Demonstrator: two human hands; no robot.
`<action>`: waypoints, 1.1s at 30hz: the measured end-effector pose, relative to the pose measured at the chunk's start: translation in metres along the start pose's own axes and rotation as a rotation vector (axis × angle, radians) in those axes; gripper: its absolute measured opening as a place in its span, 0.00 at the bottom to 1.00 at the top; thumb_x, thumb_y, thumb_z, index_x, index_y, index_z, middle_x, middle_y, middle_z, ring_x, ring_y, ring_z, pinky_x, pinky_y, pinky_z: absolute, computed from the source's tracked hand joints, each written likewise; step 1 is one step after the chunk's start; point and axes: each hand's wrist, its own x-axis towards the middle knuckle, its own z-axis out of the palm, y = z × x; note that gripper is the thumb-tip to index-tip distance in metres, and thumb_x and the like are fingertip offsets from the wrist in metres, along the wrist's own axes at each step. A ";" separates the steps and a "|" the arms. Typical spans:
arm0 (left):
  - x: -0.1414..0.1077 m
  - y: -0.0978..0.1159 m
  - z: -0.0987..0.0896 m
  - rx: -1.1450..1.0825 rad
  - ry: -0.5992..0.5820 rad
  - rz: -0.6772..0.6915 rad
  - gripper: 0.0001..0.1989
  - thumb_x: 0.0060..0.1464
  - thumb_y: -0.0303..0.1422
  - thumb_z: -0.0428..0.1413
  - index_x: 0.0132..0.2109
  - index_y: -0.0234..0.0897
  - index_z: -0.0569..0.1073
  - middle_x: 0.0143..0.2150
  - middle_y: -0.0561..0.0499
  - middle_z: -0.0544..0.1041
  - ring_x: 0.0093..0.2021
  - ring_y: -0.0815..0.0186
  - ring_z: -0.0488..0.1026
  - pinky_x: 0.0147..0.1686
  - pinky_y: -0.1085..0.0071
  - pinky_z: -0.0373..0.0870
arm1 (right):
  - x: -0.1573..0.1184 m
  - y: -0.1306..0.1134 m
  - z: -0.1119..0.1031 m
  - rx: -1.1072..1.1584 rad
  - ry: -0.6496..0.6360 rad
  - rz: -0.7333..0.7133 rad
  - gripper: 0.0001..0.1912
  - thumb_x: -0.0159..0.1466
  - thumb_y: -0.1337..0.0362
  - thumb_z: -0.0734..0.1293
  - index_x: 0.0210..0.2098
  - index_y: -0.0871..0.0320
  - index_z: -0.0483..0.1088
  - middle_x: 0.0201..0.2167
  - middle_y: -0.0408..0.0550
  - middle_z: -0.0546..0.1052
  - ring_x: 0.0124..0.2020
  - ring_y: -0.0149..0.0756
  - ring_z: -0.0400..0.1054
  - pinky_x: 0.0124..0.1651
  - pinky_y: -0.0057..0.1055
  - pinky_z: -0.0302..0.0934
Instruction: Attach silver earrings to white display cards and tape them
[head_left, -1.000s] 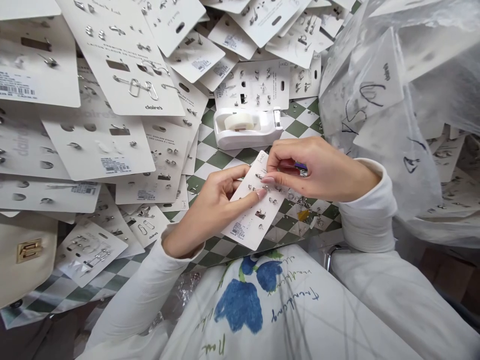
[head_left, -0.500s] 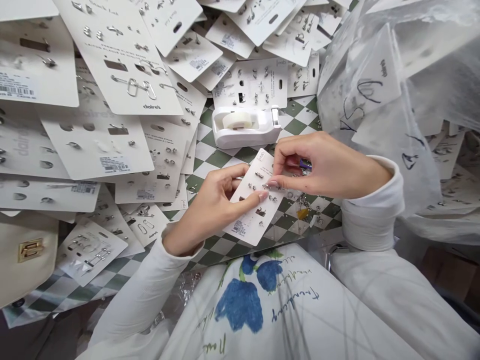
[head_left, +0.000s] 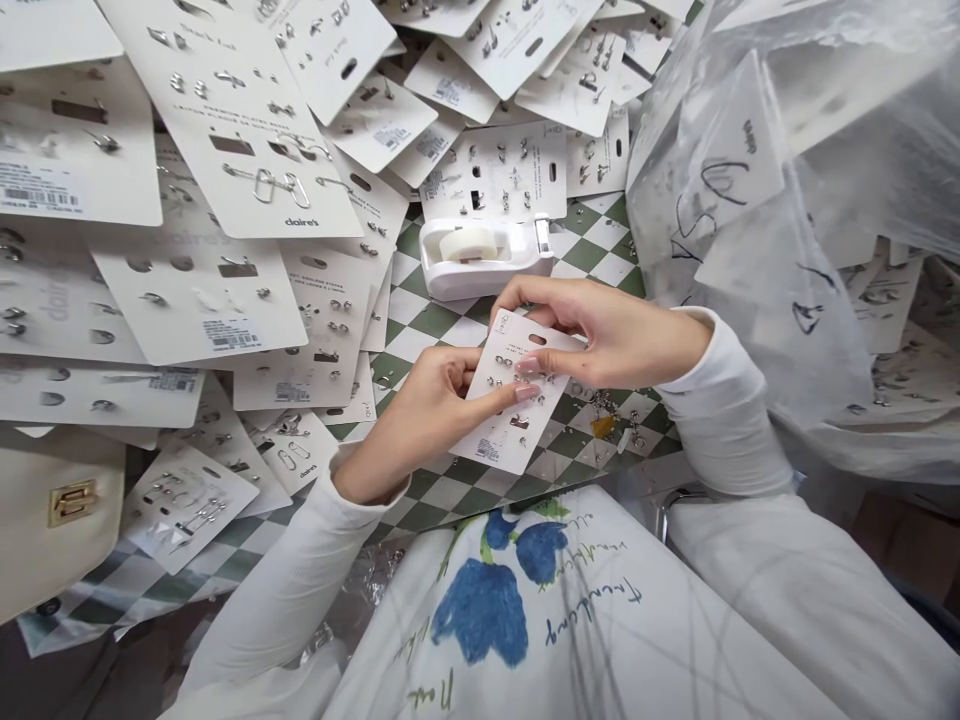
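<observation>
One earring card (head_left: 504, 432), held from both sides

The left hand (head_left: 431, 415) was closed on the card's left side, its thumb across the printed front and its fingers curled behind. The right hand (head_left: 592, 335) had changed most: moments earlier it pinched at the card's right edge; now its thumb pressed on the front, just above the left thumb, and its fingers curved behind the top. Whether it kept some small part as well could not be told. The card had turned to show more of its front, and its hanging slot (head_left: 538, 339) was in view above the silver earrings (head_left: 503, 360). That shift suggested fine pinching had given way to steadying the card. It was above the checked bench (head_left: 442, 485), near the white tape dispenser (head_left: 486, 282). Loose metal pieces (head_left: 635, 438) lay to its right, other cards (head_left: 259, 110) were heaped on the left, and a plastic bag (head_left: 821, 200) bulged at far right.
</observation>
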 end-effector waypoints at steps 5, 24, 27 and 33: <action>-0.004 0.005 0.000 -0.009 0.024 0.011 0.09 0.53 0.36 0.70 0.34 0.35 0.82 0.31 0.50 0.81 0.28 0.67 0.77 0.21 0.79 0.70 | 0.000 0.000 -0.005 0.046 -0.076 -0.048 0.09 0.70 0.69 0.65 0.50 0.58 0.65 0.38 0.44 0.77 0.34 0.32 0.71 0.33 0.27 0.66; -0.008 0.004 -0.001 -0.033 0.082 0.007 0.11 0.52 0.41 0.70 0.37 0.37 0.83 0.29 0.50 0.81 0.24 0.65 0.76 0.19 0.76 0.70 | 0.001 0.001 -0.003 -0.093 0.065 -0.114 0.20 0.66 0.67 0.72 0.56 0.59 0.66 0.32 0.42 0.80 0.31 0.34 0.73 0.33 0.30 0.69; -0.009 0.008 -0.002 -0.065 0.109 0.029 0.12 0.49 0.38 0.73 0.38 0.38 0.84 0.35 0.47 0.84 0.29 0.60 0.80 0.22 0.73 0.76 | 0.003 -0.001 -0.010 -0.173 0.323 -0.296 0.09 0.70 0.60 0.70 0.47 0.56 0.73 0.38 0.46 0.79 0.36 0.36 0.74 0.39 0.34 0.71; -0.010 0.008 -0.006 0.078 0.213 0.302 0.08 0.54 0.37 0.70 0.41 0.42 0.85 0.37 0.51 0.85 0.35 0.60 0.81 0.34 0.67 0.81 | 0.018 0.007 -0.023 -0.557 0.764 -0.120 0.07 0.70 0.57 0.71 0.39 0.52 0.77 0.42 0.49 0.75 0.40 0.41 0.69 0.46 0.36 0.67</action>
